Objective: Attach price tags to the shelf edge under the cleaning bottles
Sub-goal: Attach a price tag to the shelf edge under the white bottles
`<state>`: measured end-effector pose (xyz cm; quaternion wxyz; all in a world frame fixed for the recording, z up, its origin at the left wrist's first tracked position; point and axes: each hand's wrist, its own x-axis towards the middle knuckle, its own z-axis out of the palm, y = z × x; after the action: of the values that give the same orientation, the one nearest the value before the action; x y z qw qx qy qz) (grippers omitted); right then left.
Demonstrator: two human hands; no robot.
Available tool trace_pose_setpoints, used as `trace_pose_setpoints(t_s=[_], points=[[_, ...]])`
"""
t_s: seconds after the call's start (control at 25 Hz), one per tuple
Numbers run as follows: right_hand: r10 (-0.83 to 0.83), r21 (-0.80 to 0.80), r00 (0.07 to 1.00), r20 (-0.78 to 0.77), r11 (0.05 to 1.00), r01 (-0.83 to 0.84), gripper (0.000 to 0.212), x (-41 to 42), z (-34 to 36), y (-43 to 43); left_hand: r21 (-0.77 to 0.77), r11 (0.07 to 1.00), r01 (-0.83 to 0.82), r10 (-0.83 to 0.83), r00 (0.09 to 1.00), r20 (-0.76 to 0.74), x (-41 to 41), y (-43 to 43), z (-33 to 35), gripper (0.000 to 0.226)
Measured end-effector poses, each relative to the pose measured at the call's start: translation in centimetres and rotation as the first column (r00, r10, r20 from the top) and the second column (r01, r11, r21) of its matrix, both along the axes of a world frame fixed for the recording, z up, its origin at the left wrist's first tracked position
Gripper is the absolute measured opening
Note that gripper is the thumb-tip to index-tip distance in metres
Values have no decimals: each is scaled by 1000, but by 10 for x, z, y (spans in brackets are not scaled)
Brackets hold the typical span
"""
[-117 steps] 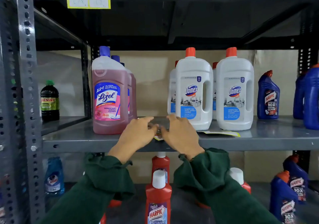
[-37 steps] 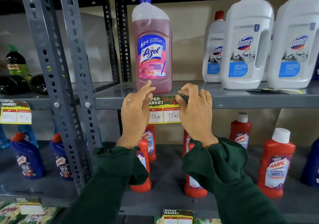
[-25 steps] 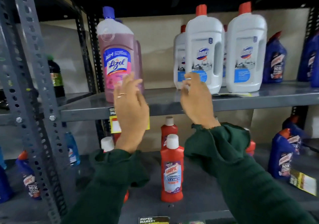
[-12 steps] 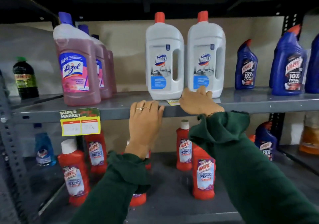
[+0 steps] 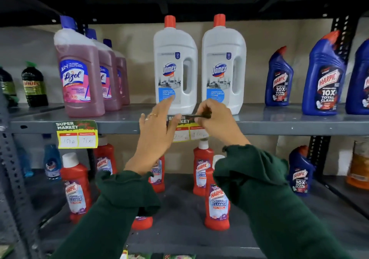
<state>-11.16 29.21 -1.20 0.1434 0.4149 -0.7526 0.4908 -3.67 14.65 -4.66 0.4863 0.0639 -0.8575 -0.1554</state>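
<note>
Fixing in progress: a second price tag [image 5: 186,128] is being set on the shelf edge [image 5: 289,127], directly below the two white Domex bottles [image 5: 175,69].
Tag position: its dark top strip folds over the front lip of the shelf, and the yellow part with the price boxes hangs down in front.
Left hand [image 5: 157,133]: fingers spread and loose, thumb side resting against the tag's left end, a ring showing; it seems to steady rather than grip.
Right hand [image 5: 216,122]: thumb and forefinger pinching the top strip at its right end, other fingers curled in.
Finished tag [image 5: 77,134]: already hanging on the same edge under the pink Lizol bottles [image 5: 83,73], prices handwritten.
Handling: the tag looks like thin printed card, very light, bendable and easy to crease or tear; it should need only fingertip pressure.
Where to hold: by the top strip at both ends, pressing along the fold so it sits level, keeping fingers off the inked price boxes.
Risk: a skewed fold, or nudging the Domex bottles just behind.
</note>
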Motion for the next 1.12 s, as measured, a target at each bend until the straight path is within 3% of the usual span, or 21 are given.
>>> trace_pose_setpoints(t_s=[0.12, 0.28, 0.44, 0.64, 1.12], points=[[-4, -45, 999, -54, 999, 1, 15, 4, -17, 17, -45, 998, -44, 48, 994, 97, 6, 15, 3, 20], [-134, -3, 910, -393, 990, 144, 13, 1, -34, 18, -66, 996, -60, 67, 993, 101, 9, 19, -4, 12], [-172, 38, 864, -473, 976, 215, 9, -7, -44, 12, -66, 994, -84, 95, 980, 175, 8, 20, -2, 14], [-217, 3, 846, -486, 968, 250, 14, -6, -49, 9, -96, 991, -96, 105, 990, 91, 5, 20, -10, 12], [-347, -112, 871, -347, 938, 329, 16, 1, -39, -2, 26, 995, -92, 94, 994, -51, -6, 22, -8, 8]])
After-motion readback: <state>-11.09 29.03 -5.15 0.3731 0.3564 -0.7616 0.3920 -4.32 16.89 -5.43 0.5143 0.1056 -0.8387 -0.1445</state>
